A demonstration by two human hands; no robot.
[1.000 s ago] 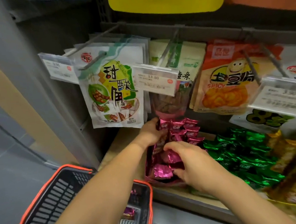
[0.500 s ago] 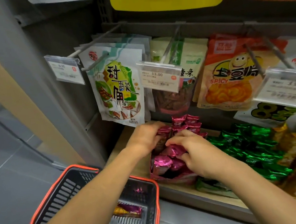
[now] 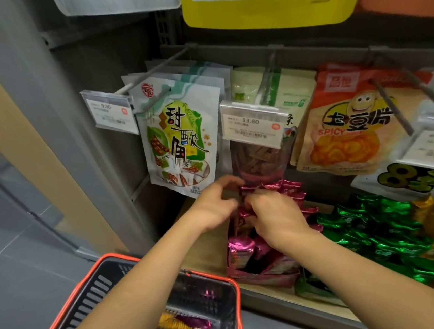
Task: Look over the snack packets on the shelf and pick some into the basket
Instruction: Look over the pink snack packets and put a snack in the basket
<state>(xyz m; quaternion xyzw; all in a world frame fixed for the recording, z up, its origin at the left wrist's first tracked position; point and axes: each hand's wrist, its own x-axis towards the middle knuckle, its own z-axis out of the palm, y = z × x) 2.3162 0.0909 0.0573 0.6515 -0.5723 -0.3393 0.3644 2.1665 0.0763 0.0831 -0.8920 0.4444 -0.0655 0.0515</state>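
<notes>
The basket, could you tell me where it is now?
In the head view the basket sits lower left, beneath the left forearm, below the shelf's pink packets.

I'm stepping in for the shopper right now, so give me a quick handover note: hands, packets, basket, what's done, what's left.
Left hand: blurred, fingers curled at the pink packets in their box; grip unclear.
Right hand: fingers curled round pink packets in the same box.
Basket: below the shelf, under the left forearm, with a few packets already inside.
Left to do: lift this handful out, drop it in the basket, then perhaps look over the green packets alongside.
</notes>
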